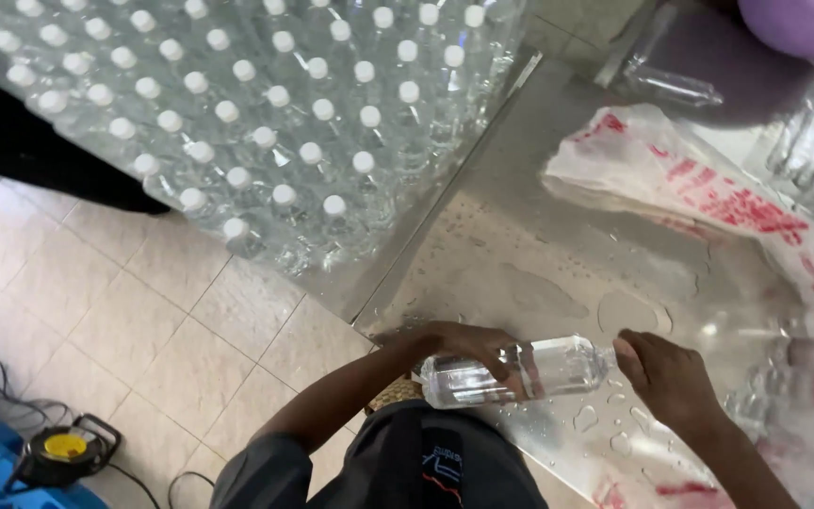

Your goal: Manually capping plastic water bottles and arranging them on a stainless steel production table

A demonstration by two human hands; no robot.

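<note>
A clear plastic water bottle (529,369) lies on its side at the near edge of a wet steel table (520,254). My left hand (463,344) grips the bottle's body near its base. My right hand (666,377) is closed around the bottle's neck and cap end, hiding the cap. Water droplets and puddles lie on the steel around both hands.
Several wrapped packs of white-capped bottles (266,123) are stacked at the upper left beside the table. White plastic film with red print (699,188) lies across the table's right side. Empty clear bottles (671,85) sit at the back. A yellow cable reel (63,448) rests on the tiled floor.
</note>
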